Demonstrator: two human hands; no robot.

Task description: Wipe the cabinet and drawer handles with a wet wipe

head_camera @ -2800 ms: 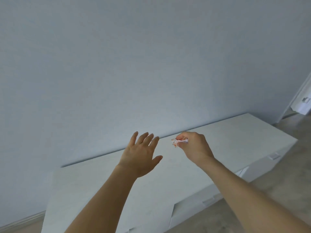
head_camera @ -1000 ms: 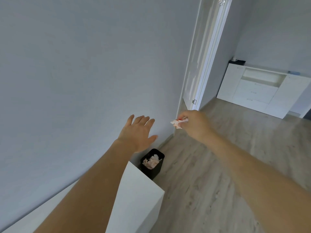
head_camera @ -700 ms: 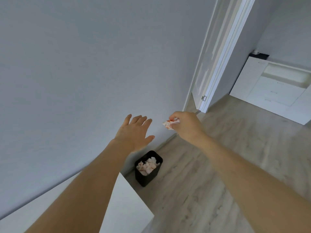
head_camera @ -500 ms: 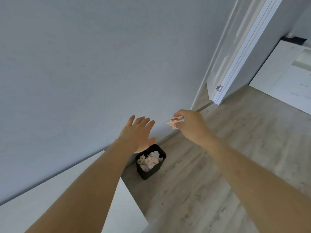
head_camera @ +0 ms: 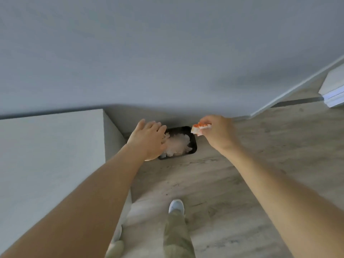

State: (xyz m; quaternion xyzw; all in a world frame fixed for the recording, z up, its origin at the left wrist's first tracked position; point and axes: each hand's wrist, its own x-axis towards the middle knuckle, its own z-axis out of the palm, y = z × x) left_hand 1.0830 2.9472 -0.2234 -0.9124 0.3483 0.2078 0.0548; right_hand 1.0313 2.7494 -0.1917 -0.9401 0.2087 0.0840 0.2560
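Two hands over the black bin (head_camera: 193, 146). Right hand (head_camera: 216, 134) pinches a crumpled wet wipe (head_camera: 199, 128), white with orange marks, just past the bin's right rim, likely lined up for dropping in. Left hand (head_camera: 149, 139) is spread flat and empty above the bin's left side, hiding that rim. Bin sits against the wall (head_camera: 167, 53), white cabinet (head_camera: 46, 155) close on its left; already heaped with white wipes. Bare floor (head_camera: 242, 183) right of the bin leaves free approach. No handles visible.
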